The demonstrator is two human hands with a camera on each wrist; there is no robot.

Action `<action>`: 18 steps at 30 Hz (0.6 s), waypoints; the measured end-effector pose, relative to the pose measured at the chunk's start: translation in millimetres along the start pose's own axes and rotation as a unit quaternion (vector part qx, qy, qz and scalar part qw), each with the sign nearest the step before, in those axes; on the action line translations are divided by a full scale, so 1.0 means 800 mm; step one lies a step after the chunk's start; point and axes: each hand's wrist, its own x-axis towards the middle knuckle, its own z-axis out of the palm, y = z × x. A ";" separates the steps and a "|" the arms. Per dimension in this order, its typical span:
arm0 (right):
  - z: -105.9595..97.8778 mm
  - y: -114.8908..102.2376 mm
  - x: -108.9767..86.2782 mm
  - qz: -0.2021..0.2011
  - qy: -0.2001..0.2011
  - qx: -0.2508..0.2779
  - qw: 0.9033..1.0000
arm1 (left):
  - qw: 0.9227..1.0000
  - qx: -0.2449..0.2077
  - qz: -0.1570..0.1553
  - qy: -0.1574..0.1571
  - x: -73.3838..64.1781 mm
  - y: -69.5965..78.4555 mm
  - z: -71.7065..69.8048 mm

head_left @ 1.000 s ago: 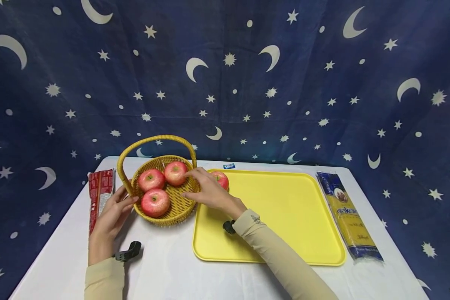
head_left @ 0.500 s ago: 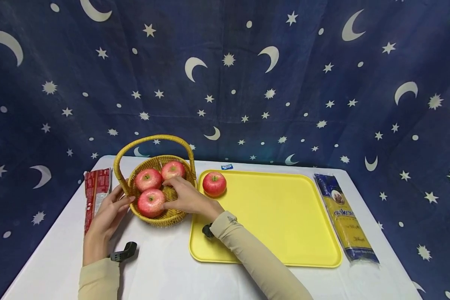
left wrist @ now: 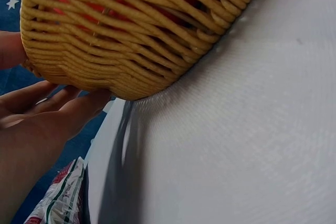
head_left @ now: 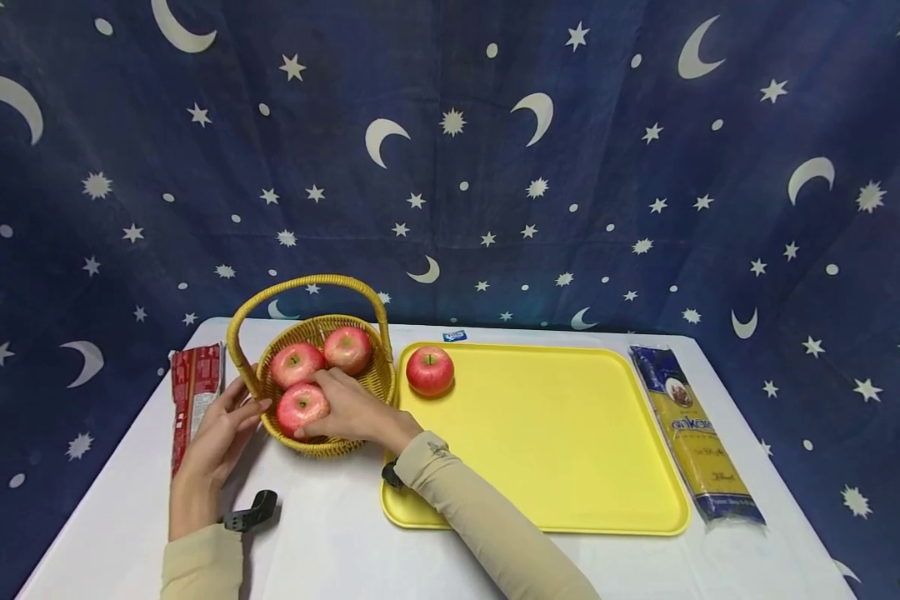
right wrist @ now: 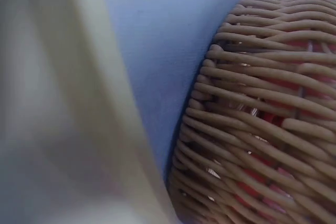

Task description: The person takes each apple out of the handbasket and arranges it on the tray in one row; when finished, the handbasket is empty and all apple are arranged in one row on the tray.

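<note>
A wicker basket with a tall arched handle stands on the left of the table, holding three red apples. My left hand grips the basket's left side, thumb at the rim; in the left wrist view its fingers lie against the woven wall. Inside the basket, my right hand has thumb and fingers around the front apple. Behind that lie another apple and a third. The right wrist view shows the basket's weave, but the hand is out of sight there.
Right of the basket lies a yellow tray with one apple in its back left corner. A red packet lies at far left, a blue-and-yellow pasta bag at far right. A small blue wrapper sits behind the tray.
My right hand has moved left from beside the tray's apple, into the basket, and taken hold of the front apple. My left hand stays on the basket.
</note>
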 end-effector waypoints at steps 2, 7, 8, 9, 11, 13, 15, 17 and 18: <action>0.002 0.000 0.002 0.002 0.001 -0.005 1.000 | 1.000 0.001 0.000 0.001 0.000 0.000 0.000; 0.007 -0.002 0.007 0.002 0.003 -0.012 1.000 | 1.000 -0.002 -0.002 -0.001 0.000 -0.001 0.001; 0.008 -0.002 0.007 0.003 0.003 -0.012 1.000 | 1.000 -0.001 -0.001 -0.002 0.000 -0.002 0.001; 0.008 -0.002 0.007 0.004 0.001 -0.011 1.000 | 1.000 -0.002 0.000 -0.003 0.000 -0.002 0.001; 0.008 -0.002 0.007 0.005 -0.001 -0.011 1.000 | 1.000 -0.002 0.002 -0.002 0.000 -0.001 0.001; 0.008 -0.002 0.007 0.008 -0.002 -0.010 1.000 | 1.000 -0.001 0.003 -0.002 0.000 0.000 0.001; 0.007 -0.003 0.007 0.007 -0.003 -0.011 1.000 | 1.000 -0.002 0.005 -0.003 0.000 0.000 0.001; 0.007 -0.003 0.006 0.006 0.000 -0.015 1.000 | 1.000 0.001 0.007 -0.004 0.001 0.001 0.001; 0.007 -0.002 0.006 0.004 0.001 -0.018 1.000 | 1.000 0.001 0.008 -0.004 0.001 0.000 0.001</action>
